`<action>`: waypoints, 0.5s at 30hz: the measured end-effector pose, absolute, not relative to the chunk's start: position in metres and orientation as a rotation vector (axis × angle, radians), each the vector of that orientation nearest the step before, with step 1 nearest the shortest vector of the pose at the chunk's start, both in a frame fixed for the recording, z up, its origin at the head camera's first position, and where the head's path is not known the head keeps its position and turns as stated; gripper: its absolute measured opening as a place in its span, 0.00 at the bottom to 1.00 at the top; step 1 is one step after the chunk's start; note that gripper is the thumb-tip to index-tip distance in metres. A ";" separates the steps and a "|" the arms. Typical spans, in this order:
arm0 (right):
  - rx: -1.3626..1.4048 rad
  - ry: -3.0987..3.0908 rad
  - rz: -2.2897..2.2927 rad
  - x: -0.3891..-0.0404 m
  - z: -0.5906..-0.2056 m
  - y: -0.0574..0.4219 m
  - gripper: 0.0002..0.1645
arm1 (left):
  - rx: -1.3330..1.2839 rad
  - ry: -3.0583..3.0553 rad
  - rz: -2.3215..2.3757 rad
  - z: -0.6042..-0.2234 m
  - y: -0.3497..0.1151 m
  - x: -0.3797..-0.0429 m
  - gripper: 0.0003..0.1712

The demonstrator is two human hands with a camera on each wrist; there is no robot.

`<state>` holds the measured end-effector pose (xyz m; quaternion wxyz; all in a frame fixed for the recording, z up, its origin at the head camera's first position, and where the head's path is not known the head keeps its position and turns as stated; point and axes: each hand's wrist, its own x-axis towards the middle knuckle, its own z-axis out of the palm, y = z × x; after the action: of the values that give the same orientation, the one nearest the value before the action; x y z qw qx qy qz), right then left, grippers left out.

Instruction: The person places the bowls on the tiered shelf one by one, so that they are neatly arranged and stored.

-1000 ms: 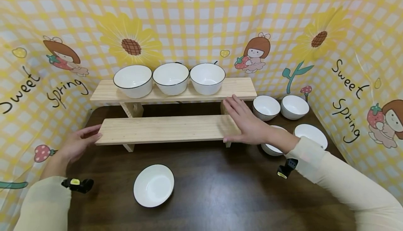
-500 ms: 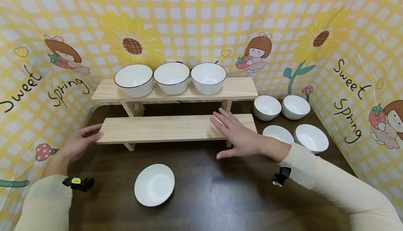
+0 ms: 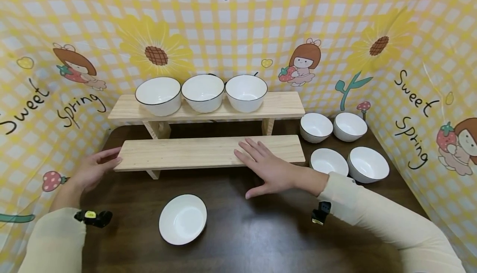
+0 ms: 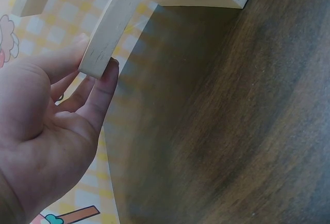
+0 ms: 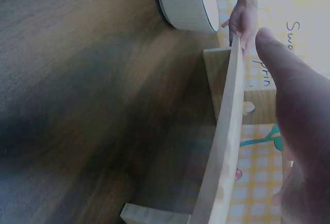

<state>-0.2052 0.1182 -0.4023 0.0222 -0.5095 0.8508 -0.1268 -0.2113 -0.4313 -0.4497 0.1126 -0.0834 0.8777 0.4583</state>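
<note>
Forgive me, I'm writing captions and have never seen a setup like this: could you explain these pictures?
There is no machine here, only a person working bare-handed. The wide picture comes from a camera worn on the head; the other two come from the left wrist camera and right wrist camera. The left hand pinches the end of the lower wooden shelf. The right hand spreads over that shelf, gripping nothing. Three bowls stand on the upper wooden shelf. On the dark table, one bowl stands in front, four more at the right.
</note>
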 end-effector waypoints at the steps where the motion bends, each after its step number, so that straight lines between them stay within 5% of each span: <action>1: -1.581 2.632 -0.387 -0.205 -0.404 0.117 0.69 | -0.243 2.575 1.346 -0.449 -0.431 -0.211 0.48; 15: -1.642 2.588 -0.289 -0.196 -0.418 0.089 0.70 | -0.211 2.588 1.365 -0.450 -0.429 -0.210 0.46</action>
<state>-0.1960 0.0891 -0.4184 0.0316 -0.5331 0.8402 -0.0940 -0.2102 -0.4295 -0.4498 0.1039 -0.0715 0.8775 0.4626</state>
